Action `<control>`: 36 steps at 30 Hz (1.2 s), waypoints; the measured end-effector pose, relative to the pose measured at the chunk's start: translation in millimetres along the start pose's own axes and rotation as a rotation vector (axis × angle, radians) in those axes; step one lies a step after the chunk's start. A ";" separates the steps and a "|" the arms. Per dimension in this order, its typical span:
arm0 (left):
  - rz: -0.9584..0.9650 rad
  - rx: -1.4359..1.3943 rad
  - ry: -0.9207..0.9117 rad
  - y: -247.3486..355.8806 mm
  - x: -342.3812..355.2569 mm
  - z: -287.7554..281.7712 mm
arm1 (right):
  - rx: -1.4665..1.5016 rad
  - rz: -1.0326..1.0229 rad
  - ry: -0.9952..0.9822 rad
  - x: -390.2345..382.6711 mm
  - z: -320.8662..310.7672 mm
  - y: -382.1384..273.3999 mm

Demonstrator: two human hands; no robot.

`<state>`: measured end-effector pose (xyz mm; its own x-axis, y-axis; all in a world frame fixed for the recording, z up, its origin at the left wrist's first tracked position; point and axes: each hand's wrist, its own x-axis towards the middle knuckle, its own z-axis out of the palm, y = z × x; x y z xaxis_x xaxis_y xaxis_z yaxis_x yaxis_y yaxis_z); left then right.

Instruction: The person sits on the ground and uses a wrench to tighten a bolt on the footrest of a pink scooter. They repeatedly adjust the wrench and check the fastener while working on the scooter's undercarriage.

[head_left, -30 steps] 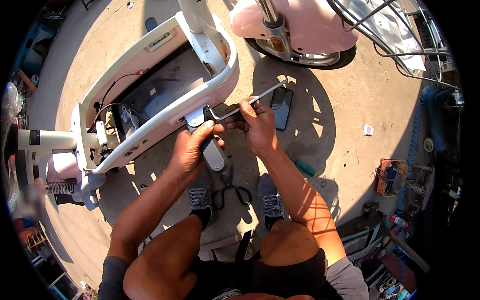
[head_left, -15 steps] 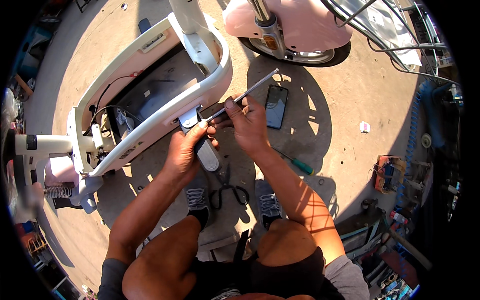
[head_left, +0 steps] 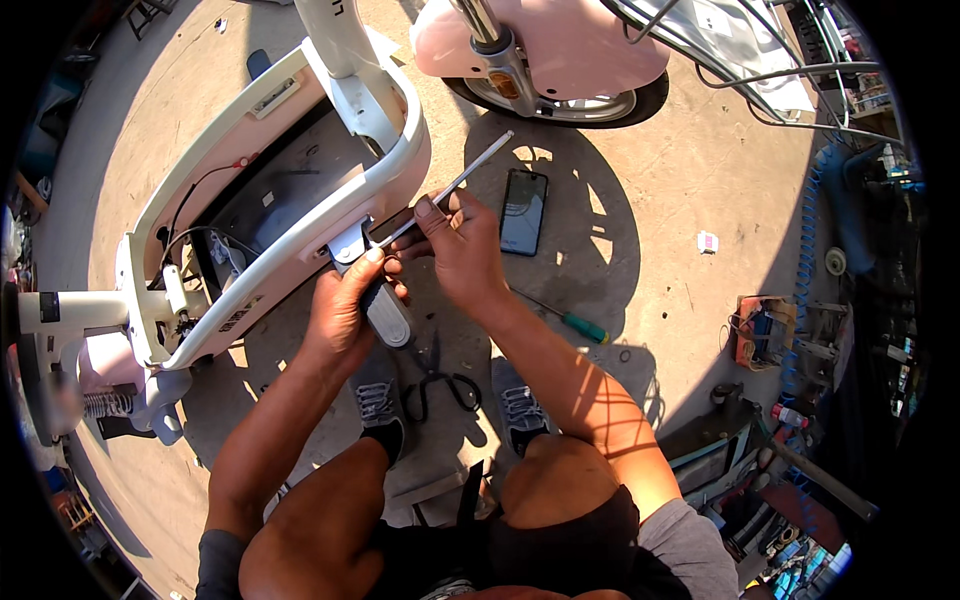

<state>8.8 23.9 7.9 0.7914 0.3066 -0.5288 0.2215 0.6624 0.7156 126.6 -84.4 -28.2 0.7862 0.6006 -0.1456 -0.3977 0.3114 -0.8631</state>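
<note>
A grey folding footrest (head_left: 388, 316) juts from a bracket on the side of the white and pale pink scooter body (head_left: 300, 235). My left hand (head_left: 345, 297) is closed around the footrest, thumb on top near the bracket. Between the thumb and fingers of my right hand (head_left: 462, 245) is a long silver hex key (head_left: 478, 162), slanting up to the right with its ball-shaped end free. Its lower end reaches the bracket beside my left thumb; the exact contact is hidden by my fingers.
A phone (head_left: 523, 212) and a green-handled screwdriver (head_left: 585, 327) lie on the concrete right of my hands. Black scissors (head_left: 440, 380) lie between my shoes. A pink scooter front with its wheel (head_left: 610, 108) stands ahead. A red toolbox (head_left: 757, 333) and metal clutter line the right.
The view has shifted, moving the whole scene slightly left in the picture. Both hands keep their holds on the footrest and hex key, with little other visible change.
</note>
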 end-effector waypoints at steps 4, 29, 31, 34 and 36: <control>0.000 0.000 0.014 0.0 -0.1 0.6 | 0.062 0.059 0.036 0.0 -4.4 12.8; -0.037 -0.025 0.049 -0.1 0.6 -5.2 | -1.315 -0.768 0.252 30.3 -60.3 -57.6; -0.043 -0.022 0.044 0.5 1.6 -5.3 | -1.512 -0.862 0.090 37.6 -51.1 -68.5; -0.054 -0.006 0.056 2.9 0.4 -3.6 | -1.760 -0.677 -0.150 52.3 -45.7 -64.2; -0.059 0.012 0.061 5.3 -0.9 0.7 | -1.850 -0.549 -0.205 61.5 -41.6 -54.9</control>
<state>9.7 26.6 12.5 0.7409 0.3086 -0.5965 0.2737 0.6723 0.6878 216.6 -95.2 -9.8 0.5187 0.8295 0.2072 0.8541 -0.4917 -0.1698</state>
